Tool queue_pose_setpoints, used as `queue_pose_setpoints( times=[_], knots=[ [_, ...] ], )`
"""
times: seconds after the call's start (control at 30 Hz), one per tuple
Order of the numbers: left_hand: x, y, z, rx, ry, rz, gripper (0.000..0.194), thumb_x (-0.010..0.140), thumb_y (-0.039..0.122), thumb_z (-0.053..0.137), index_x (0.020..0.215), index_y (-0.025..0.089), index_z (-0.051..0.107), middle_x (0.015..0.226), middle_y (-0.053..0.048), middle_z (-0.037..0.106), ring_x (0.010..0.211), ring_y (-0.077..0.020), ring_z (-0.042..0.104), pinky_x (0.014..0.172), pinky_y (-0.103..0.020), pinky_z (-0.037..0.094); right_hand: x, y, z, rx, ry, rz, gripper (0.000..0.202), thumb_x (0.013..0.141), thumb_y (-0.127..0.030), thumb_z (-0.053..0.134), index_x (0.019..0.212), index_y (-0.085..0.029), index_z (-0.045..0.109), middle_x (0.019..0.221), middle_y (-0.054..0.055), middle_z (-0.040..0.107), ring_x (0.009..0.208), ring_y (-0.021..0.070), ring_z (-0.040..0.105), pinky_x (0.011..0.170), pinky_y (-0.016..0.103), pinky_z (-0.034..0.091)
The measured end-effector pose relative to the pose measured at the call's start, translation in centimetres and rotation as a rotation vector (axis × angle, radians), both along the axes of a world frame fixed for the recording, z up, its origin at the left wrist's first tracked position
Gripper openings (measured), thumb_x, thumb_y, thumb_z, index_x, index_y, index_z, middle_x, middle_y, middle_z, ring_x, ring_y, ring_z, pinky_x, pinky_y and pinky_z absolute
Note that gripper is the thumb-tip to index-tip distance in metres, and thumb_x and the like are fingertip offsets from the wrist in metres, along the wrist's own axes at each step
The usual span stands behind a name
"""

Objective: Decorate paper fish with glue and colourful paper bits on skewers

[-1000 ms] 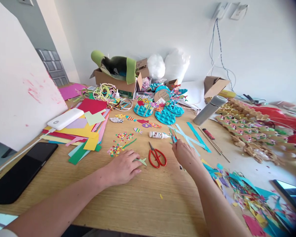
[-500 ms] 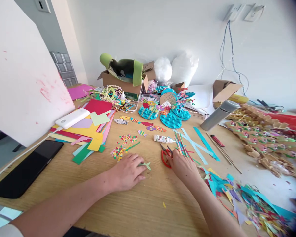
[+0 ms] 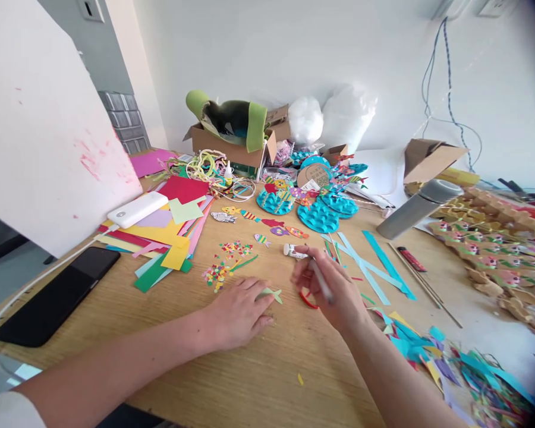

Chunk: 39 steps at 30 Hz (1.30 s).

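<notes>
My left hand [image 3: 243, 312] rests on the wooden table with its fingers over a light green paper fish [image 3: 274, 293], pinning it down; only the tail end sticks out past the fingertips. A slim grey pen [image 3: 321, 280] is in my right hand [image 3: 339, 291], raised a little above the table with its fingers bent round the pen. Partly hidden under that hand lie scissors with red handles [image 3: 308, 298]. Just beyond the fingers a white glue bottle [image 3: 293, 251] lies on its side. Small coloured paper dots [image 3: 218, 273] are heaped beyond my left hand.
Several decorated paper fish [image 3: 271, 222] lie farther back, before blue egg-tray discs [image 3: 318, 217]. Coloured paper sheets [image 3: 176, 252], a power bank [image 3: 137, 209] and a phone [image 3: 56, 297] are at left. Blue paper strips [image 3: 387, 264], a grey flask [image 3: 421, 208] and paper scraps [image 3: 446, 362] are at right.
My right hand has risen from beside the scissors and now holds the grey pen. My left hand stays on the green fish. The view has shifted slightly.
</notes>
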<state>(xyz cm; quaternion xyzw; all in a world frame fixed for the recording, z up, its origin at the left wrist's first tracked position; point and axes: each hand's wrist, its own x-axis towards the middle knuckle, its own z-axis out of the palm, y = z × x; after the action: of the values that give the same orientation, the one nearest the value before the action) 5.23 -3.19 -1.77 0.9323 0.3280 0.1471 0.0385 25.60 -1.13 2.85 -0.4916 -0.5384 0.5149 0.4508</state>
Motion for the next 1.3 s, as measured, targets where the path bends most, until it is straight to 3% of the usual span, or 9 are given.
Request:
queue_pose_setpoints(
  times=[0.1,0.17,0.23,0.3,0.5,0.77,0.93,1.17,1.3],
  knots=[
    [-0.3,0.1,0.6,0.004,-0.066,-0.001,0.032,0.094,0.034,0.049,0.118,0.015,0.060,0.126,-0.012,0.058,0.117,-0.0263,0.050,0.098,-0.044,0.044,-0.6,0.2,-1.0,0.124,0.095,0.043,0.067,0.089,-0.070,0.007,0.112,-0.021,0.045,0.103,0.017,0.068,0.098,0.0255,0.066,0.075,0.039,0.054],
    [-0.7,0.2,0.8,0.021,-0.122,0.007,0.027,0.096,0.031,0.046,0.110,0.015,0.063,0.113,-0.010,0.062,0.112,-0.0249,0.051,0.096,-0.042,0.046,-0.9,-0.1,-2.5,0.235,0.095,-0.003,0.054,0.087,-0.071,0.034,0.110,-0.023,0.042,0.110,0.016,0.067,0.106,0.0265,0.064,0.082,0.041,0.053],
    [-1.1,0.3,0.7,0.042,-0.148,-0.003,0.025,0.096,0.030,0.046,0.099,0.015,0.066,0.101,-0.010,0.065,0.107,-0.0242,0.053,0.093,-0.042,0.047,-1.1,-0.8,-4.1,0.300,-0.040,-0.082,0.039,0.083,-0.052,0.061,0.103,-0.025,0.041,0.101,0.010,0.070,0.094,0.0232,0.067,0.078,0.038,0.053],
    [-1.4,0.5,0.4,0.071,-0.138,-0.030,0.025,0.094,0.032,0.049,0.091,0.015,0.067,0.095,-0.009,0.065,0.104,-0.0247,0.054,0.090,-0.042,0.047,-1.2,-1.4,-5.3,0.424,-0.256,-0.110,0.021,0.086,-0.035,0.063,0.091,-0.024,0.045,0.085,0.004,0.069,0.076,0.0174,0.065,0.070,0.032,0.052],
    [-1.4,0.5,-0.5,0.103,-0.091,-0.040,0.027,0.093,0.031,0.050,0.079,0.015,0.065,0.085,-0.008,0.065,0.094,-0.0239,0.055,0.086,-0.042,0.047,-1.2,-1.7,-5.5,0.803,-0.700,0.190,0.008,0.087,-0.013,0.053,0.085,-0.020,0.057,0.080,0.006,0.066,0.075,0.0168,0.060,0.066,0.030,0.048],
    [-1.0,0.6,-0.6,0.048,-0.138,0.032,0.022,0.094,0.027,0.048,0.093,0.014,0.066,0.097,-0.009,0.067,0.102,-0.0249,0.054,0.090,-0.043,0.048,-1.0,-1.0,-5.6,0.851,-0.842,0.182,0.013,0.089,-0.012,0.052,0.096,-0.021,0.060,0.078,0.006,0.069,0.090,0.0220,0.064,0.074,0.034,0.052],
    [-1.1,0.8,-0.7,0.009,-0.128,0.068,0.022,0.094,0.028,0.049,0.102,0.015,0.065,0.106,-0.010,0.067,0.107,-0.0257,0.053,0.092,-0.044,0.048,-0.8,-1.0,-5.9,0.844,-0.849,0.145,0.022,0.088,-0.011,0.052,0.107,-0.020,0.057,0.092,0.009,0.072,0.105,0.0257,0.062,0.081,0.040,0.053],
    [-1.1,1.0,-0.6,0.013,-0.175,0.101,0.024,0.094,0.028,0.049,0.108,0.015,0.064,0.111,-0.009,0.066,0.111,-0.0246,0.052,0.096,-0.044,0.047,-1.0,-1.0,-6.0,0.821,-0.860,0.133,0.025,0.088,-0.011,0.052,0.111,-0.020,0.057,0.092,0.009,0.072,0.107,0.0268,0.061,0.084,0.044,0.054],
    [-1.5,1.4,-0.1,0.061,-0.244,0.200,0.020,0.094,0.025,0.048,0.095,0.017,0.066,0.102,-0.009,0.068,0.103,-0.0235,0.054,0.091,-0.044,0.048,-0.9,-1.0,-6.0,0.851,-0.822,0.067,0.025,0.087,-0.009,0.051,0.108,-0.022,0.059,0.095,0.009,0.073,0.111,0.0269,0.060,0.085,0.044,0.054]
  ],
)
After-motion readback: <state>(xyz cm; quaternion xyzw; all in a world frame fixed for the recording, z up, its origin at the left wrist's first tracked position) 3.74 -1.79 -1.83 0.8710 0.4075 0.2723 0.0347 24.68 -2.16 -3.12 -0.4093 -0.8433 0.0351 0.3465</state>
